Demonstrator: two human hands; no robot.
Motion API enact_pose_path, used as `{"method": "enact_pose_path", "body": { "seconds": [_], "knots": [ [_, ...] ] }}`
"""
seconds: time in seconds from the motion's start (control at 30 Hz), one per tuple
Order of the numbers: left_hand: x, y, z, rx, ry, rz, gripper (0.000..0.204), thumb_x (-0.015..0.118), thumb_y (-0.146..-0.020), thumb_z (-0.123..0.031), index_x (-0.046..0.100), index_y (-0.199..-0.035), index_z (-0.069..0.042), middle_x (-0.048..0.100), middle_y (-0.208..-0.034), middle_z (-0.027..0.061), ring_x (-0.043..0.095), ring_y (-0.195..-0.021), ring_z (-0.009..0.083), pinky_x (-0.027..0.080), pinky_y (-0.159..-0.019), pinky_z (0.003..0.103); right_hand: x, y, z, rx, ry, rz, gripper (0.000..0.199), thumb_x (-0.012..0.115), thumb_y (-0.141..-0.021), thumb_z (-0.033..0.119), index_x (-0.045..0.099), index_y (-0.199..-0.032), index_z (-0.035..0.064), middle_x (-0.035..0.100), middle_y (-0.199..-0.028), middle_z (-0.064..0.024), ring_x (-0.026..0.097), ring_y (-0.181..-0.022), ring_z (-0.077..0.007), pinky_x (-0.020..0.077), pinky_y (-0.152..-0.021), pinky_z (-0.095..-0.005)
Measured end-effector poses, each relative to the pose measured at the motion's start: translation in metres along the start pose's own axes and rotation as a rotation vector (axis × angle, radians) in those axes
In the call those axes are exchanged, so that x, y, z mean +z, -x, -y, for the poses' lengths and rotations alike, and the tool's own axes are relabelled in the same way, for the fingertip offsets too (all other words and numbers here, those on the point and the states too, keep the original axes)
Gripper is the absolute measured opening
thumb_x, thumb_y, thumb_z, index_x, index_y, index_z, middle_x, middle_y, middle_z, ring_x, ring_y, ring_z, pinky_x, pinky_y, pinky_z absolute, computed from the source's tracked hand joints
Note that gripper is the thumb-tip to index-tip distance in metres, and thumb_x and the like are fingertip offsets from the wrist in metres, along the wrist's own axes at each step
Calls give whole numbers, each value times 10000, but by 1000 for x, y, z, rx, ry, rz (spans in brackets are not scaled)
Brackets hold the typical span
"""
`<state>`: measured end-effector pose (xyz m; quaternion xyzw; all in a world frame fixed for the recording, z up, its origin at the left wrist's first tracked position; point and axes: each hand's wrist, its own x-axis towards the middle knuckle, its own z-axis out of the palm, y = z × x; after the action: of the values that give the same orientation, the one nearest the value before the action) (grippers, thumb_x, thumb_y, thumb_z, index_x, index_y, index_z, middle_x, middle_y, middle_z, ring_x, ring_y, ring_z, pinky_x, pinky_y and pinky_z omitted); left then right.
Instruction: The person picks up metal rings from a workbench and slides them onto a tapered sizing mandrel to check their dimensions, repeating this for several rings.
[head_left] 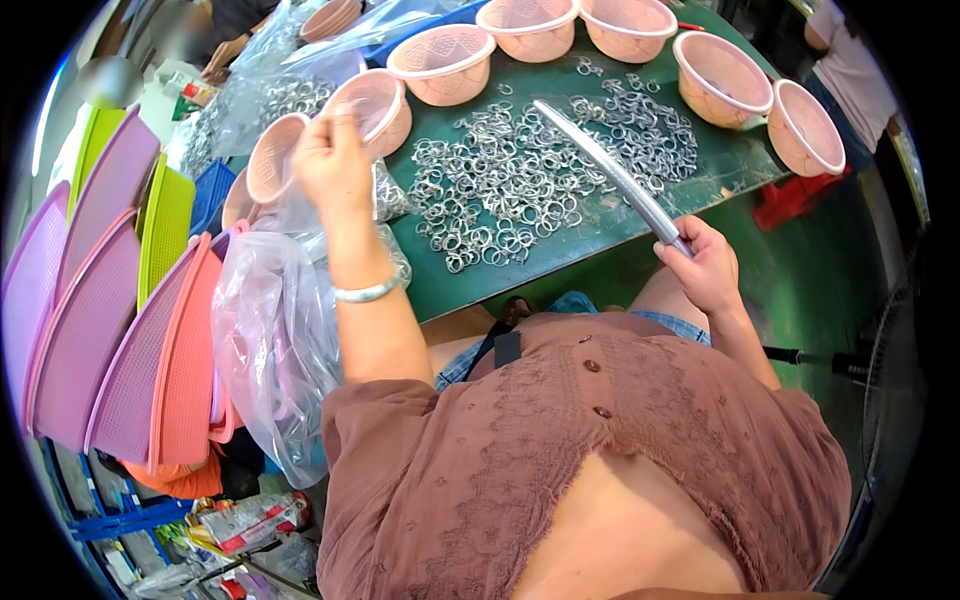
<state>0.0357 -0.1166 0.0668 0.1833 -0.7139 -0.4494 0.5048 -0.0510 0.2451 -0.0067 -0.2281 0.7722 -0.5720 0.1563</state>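
Note:
In my right hand is a tapered metal ring mandrel, gripped at its thick end. Its thin tip slants up and left over a pile of silver-coloured rings on the green table. My left hand is raised at the table's left, fingers closed, in front of a pink basket and beside another pink basket. What its fingers hold, if anything, is too small to tell. A second, darker group of rings lies beyond the mandrel.
More pink baskets curve along the table's far side to a basket at the right. Stacked purple, green and coral baskets and a clear plastic bag stand at my left. Another person is at the far right.

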Motion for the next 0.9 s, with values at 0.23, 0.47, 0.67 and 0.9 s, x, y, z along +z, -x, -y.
{"method": "enact_pose_path", "body": {
  "seconds": [0.23,0.47,0.67,0.9],
  "knots": [
    [-78,-47,-15,-121,-848,-50,265,615,-770,-252,671,-809,5,631,-659,126,589,-598,185,450,-610,302,1,-5,-7,-27,-65,39,90,625,-756,29,542,-781,5,467,-678,41,383,-610,-27,316,-535,-188],
    [-88,-48,-12,-193,-972,116,250,612,-760,-265,679,-812,-30,622,-641,130,591,-605,199,449,-628,327,-2,-3,-1,-35,-50,14,87,623,-759,28,540,-779,7,462,-673,44,382,-606,-26,312,-531,-187],
    [-92,-56,-9,-146,-970,87,246,613,-761,-247,674,-826,-18,620,-652,148,596,-615,211,451,-635,332,-8,-2,-9,-30,-54,8,83,621,-762,25,544,-788,9,465,-681,47,385,-608,-22,311,-533,-183],
    [-92,-58,-13,-251,-1097,209,253,613,-760,-268,674,-855,-41,637,-710,142,621,-689,246,458,-663,343,-8,-1,-12,-27,-106,7,84,620,-764,22,550,-807,3,476,-697,44,389,-613,-23,315,-538,-180]
  ]
}}
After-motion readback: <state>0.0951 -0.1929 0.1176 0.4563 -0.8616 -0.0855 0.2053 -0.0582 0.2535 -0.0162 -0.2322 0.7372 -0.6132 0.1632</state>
